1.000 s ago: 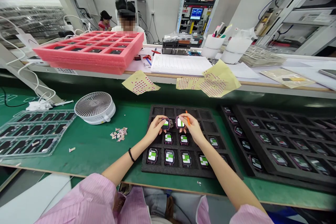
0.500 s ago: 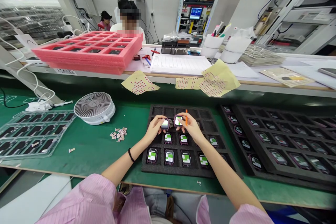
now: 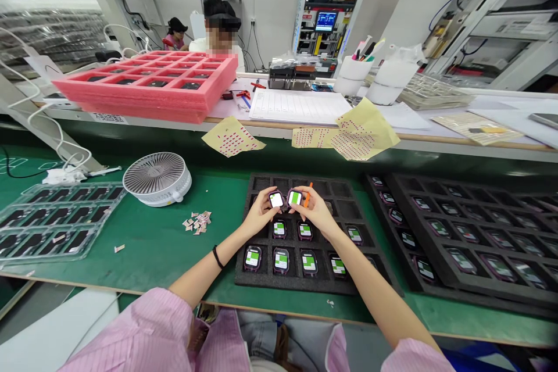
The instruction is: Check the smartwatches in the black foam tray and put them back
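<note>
The left hand clasps a smartwatch, the right hand another smartwatch, now drawn closer together above the black foam tray.

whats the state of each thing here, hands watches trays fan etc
left hand, gripping a smartwatch
smartwatch, held above the tray, screen up
right hand, gripping a second smartwatch and an orange stick
second smartwatch, held above the tray, screen up
orange stick, upright between the fingers
black foam tray, lower cells filled with watches, top cells empty
pink foam tray stack, stacked, dark items in cells
desk fan, lying face up, running or not cannot tell
</note>
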Action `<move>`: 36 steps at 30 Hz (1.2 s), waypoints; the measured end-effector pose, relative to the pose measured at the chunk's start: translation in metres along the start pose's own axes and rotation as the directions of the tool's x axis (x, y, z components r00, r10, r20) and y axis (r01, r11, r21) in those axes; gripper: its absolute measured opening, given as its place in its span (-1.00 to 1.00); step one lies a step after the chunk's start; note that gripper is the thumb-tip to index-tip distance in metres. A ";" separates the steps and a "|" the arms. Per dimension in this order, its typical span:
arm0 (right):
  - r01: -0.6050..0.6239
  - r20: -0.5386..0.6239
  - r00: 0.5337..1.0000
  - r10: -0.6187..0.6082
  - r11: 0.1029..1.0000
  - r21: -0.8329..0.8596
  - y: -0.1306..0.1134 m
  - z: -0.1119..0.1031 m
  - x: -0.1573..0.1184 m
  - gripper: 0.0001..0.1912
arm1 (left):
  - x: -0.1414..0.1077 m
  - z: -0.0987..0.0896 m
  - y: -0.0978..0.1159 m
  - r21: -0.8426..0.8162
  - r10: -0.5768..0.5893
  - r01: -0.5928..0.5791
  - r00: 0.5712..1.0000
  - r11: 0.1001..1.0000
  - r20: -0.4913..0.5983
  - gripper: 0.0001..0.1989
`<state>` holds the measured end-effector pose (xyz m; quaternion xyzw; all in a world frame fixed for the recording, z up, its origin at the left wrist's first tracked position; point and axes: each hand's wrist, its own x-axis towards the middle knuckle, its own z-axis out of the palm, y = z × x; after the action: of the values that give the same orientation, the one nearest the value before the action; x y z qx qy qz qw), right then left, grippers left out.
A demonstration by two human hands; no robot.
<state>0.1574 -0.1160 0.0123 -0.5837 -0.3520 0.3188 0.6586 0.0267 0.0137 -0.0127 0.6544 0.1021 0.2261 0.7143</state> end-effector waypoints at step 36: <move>0.006 0.039 0.999 -0.007 1.000 0.024 -0.002 0.002 -0.002 -0.55 | 0.000 0.000 0.002 0.060 0.013 -0.008 0.997 0.998 -0.079 -0.54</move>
<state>0.1549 -0.1169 0.0138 -0.5682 -0.3628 0.3321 0.6597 0.0261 0.0139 -0.0103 0.6666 0.1338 0.2524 0.6885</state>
